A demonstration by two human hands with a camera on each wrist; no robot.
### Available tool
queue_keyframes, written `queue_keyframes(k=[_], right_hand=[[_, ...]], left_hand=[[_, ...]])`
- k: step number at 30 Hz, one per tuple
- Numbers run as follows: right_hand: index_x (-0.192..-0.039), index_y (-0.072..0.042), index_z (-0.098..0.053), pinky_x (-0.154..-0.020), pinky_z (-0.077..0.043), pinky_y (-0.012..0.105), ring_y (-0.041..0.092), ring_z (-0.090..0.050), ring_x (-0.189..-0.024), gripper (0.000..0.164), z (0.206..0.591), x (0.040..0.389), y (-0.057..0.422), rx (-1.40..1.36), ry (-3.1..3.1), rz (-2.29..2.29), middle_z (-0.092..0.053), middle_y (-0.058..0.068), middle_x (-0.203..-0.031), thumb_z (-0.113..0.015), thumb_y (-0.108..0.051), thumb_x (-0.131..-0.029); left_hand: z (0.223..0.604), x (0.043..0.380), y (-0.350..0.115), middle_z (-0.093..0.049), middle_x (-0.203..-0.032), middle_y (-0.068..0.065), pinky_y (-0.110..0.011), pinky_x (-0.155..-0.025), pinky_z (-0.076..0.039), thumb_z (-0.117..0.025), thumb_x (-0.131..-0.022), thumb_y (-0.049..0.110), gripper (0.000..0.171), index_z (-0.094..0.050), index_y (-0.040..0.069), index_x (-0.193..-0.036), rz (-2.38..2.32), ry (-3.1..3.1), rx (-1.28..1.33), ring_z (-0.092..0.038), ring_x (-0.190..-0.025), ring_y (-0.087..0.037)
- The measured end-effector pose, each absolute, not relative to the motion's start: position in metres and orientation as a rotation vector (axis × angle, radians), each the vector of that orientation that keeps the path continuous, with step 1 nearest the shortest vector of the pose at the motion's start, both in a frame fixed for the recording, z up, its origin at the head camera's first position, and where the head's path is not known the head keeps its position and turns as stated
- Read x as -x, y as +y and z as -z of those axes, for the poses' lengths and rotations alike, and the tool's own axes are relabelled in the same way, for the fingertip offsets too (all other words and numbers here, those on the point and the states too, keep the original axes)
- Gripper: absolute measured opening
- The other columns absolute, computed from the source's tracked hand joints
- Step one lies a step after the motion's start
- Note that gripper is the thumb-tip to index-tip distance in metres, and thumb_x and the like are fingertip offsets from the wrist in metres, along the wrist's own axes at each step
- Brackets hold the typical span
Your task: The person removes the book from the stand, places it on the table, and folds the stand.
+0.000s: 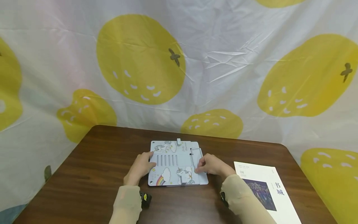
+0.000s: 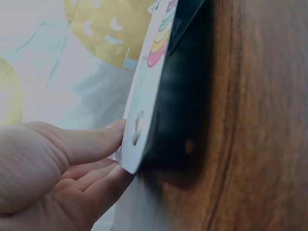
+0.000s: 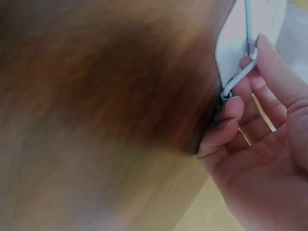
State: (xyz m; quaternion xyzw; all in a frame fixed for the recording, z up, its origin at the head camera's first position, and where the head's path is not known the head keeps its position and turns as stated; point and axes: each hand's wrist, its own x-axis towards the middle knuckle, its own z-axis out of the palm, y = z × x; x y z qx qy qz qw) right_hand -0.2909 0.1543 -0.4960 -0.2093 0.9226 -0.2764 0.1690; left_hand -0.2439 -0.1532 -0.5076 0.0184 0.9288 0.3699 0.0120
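A flat white book stand [image 1: 183,160] printed with unicorns, clouds and a rainbow lies on the table, with a row of slots across its middle. My left hand [image 1: 141,168] grips its left edge; in the left wrist view the thumb lies on the printed face of the stand [image 2: 142,110] and the other fingers are beneath. At the right side, my right hand [image 1: 211,165] pinches a thin pale wire bracket [image 3: 240,77] of the stand between thumb and fingers. Small white clips [image 1: 179,141] sit at the top and bottom edges. The stand's underside is dark and mostly hidden.
To the right of my right forearm, a white book [image 1: 279,199] with a dark picture on its cover lies on the brown wooden table [image 1: 92,174]. Behind the table hangs a white cloth [image 1: 221,84] with yellow fruit prints.
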Motion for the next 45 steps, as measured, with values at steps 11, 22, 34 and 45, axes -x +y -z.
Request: queue_keyframes(k=[11, 22, 34, 45], right_hand=[[-0.073, -0.014, -0.063, -0.056, -0.040, 0.027, 0.012, -0.049, -0.061, 0.022, 0.491, 0.290, 0.146, 0.532, 2.591, 0.731, -0.055, -0.005, -0.067, -0.080, -0.025, -0.081], [-0.078, -0.016, -0.061, -0.062, -0.042, 0.031, 0.012, -0.051, -0.068, 0.022, 0.495, 0.287, 0.151, 0.698, 2.646, 0.706, -0.057, -0.006, -0.071, -0.080, -0.027, -0.081], [-0.088, -0.014, -0.063, -0.062, -0.045, 0.031, 0.013, -0.052, -0.067, 0.024, 0.480, 0.319, 0.113, 0.838, 2.772, 0.598, -0.058, -0.003, -0.075, -0.080, -0.029, -0.081], [-0.154, -0.013, -0.030, -0.101, -0.040, 0.053, 0.038, -0.047, -0.125, 0.091, 0.486, 0.344, 0.058, 0.560, 2.777, 0.645, -0.032, 0.024, -0.147, -0.082, -0.025, -0.080]], left_hand=[[0.506, 0.243, -0.153, -0.055, -0.131, -0.028, -0.050, -0.102, -0.040, -0.068, -0.088, 0.004, 0.049, -0.053, -0.011, -0.132, -1.154, 2.886, -0.073, -0.054, -0.118, -0.034], [0.509, 0.243, -0.153, -0.053, -0.134, -0.027, -0.050, -0.103, -0.040, -0.067, -0.090, 0.004, 0.050, -0.051, -0.008, -0.136, -1.163, 2.855, -0.048, -0.054, -0.117, -0.032], [0.506, 0.243, -0.157, -0.053, -0.134, -0.028, -0.051, -0.104, -0.038, -0.067, -0.090, 0.005, 0.050, -0.051, -0.008, -0.135, -1.140, 2.877, -0.054, -0.051, -0.122, -0.037], [0.511, 0.241, -0.154, -0.052, -0.134, -0.030, -0.050, -0.105, -0.037, -0.065, -0.091, 0.003, 0.047, -0.050, -0.012, -0.134, -1.132, 2.900, -0.086, -0.048, -0.126, -0.039]])
